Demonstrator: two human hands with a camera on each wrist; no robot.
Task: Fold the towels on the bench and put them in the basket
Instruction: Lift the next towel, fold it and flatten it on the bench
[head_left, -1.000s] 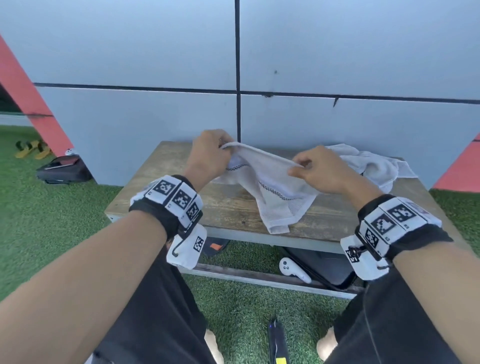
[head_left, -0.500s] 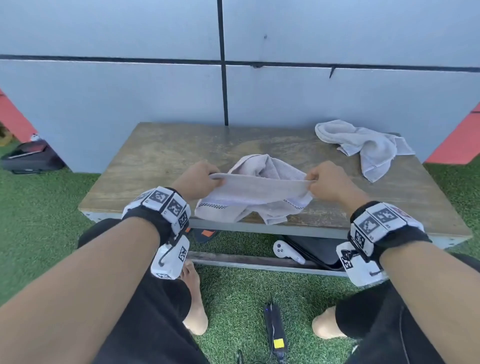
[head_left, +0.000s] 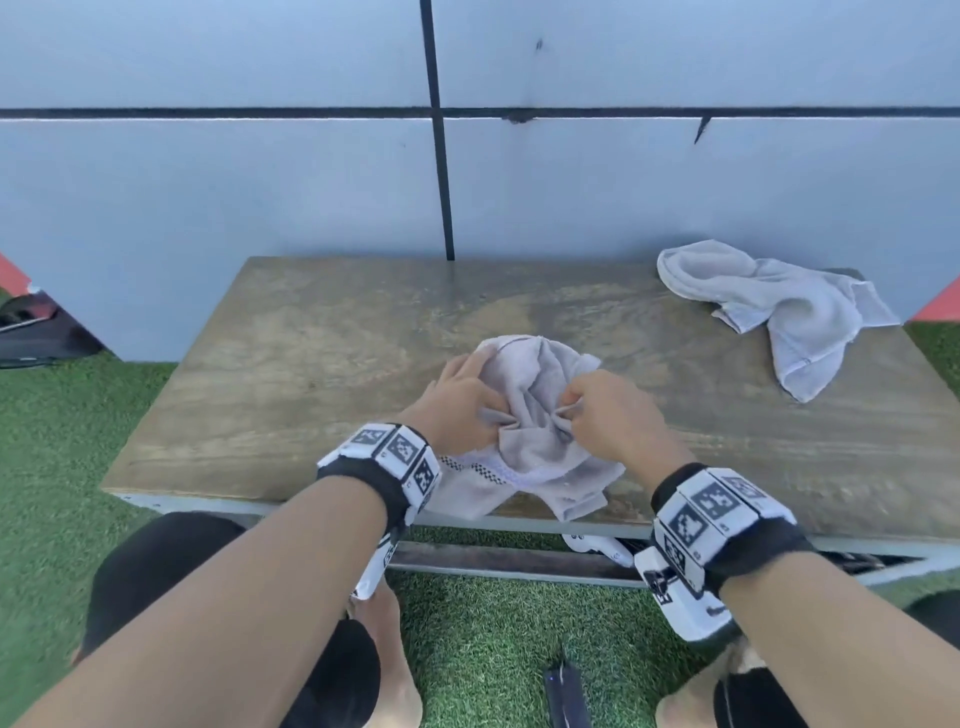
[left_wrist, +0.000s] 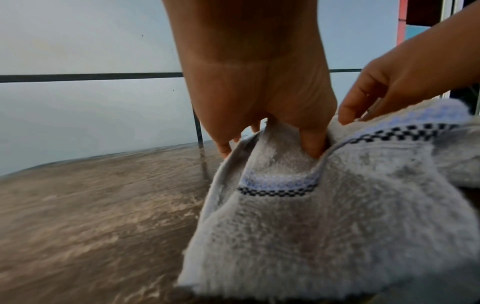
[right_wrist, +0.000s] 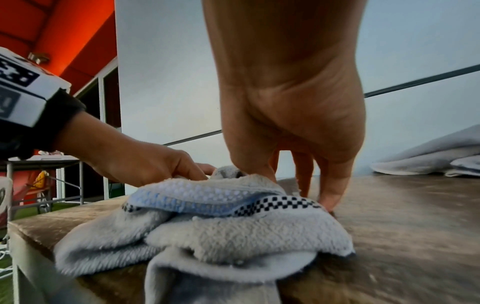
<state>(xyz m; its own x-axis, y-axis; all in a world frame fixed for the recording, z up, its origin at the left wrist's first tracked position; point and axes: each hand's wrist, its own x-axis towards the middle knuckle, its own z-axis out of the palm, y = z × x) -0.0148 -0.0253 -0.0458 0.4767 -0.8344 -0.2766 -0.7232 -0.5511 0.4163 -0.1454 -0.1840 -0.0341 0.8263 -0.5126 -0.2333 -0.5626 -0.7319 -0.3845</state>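
A light grey towel (head_left: 535, 415) with a checkered band (left_wrist: 276, 192) lies bunched near the front edge of the wooden bench (head_left: 311, 374), one end hanging over the edge. My left hand (head_left: 462, 410) pinches a fold on its left side and my right hand (head_left: 597, 410) pinches a fold on its right side, the two close together. In the wrist views the left hand (left_wrist: 272, 131) and the right hand (right_wrist: 293, 170) each grip the cloth. A second crumpled grey towel (head_left: 779, 312) lies at the bench's back right. No basket is in view.
A pale panelled wall (head_left: 311, 182) stands right behind the bench. Green artificial turf (head_left: 493, 639) covers the ground, with a dark bag (head_left: 31, 332) at the left. A white controller (head_left: 597, 548) lies under the bench, a dark device (head_left: 566, 696) lies on the turf between my feet.
The towel, held stretched between my hands above the front edge, has come down onto the bench. My hands have moved together and forward, bunching the cloth between them.
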